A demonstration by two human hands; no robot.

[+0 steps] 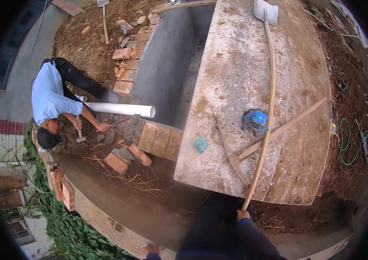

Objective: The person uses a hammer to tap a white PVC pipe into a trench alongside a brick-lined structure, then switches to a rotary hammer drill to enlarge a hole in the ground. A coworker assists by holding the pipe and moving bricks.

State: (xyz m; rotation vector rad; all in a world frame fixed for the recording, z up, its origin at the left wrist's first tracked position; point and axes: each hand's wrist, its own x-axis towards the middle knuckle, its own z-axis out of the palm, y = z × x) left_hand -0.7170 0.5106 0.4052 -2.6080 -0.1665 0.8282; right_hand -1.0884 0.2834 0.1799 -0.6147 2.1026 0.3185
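Observation:
My right hand (243, 215) is closed around the lower end of the long wooden handle of a shovel (270, 73). The handle runs away from me over the concrete slab (231, 56), and its pale metal blade lies at the slab's far edge. Beneath the handle lies a pickaxe (296, 120), its rusty head on the slab to the left. My left hand (151, 250) is at the top of the low wall (110, 225) at the lower left; its fingers are too small and blurred to read.
Left, a person (54, 97) in a light blue shirt bends with a hammer (80, 132) near a white pipe (123, 109) and loose bricks (117, 164). An open pit (166, 56) borders the slab. A blue-black device (255, 122) and a green round object (200, 145) sit on the slab.

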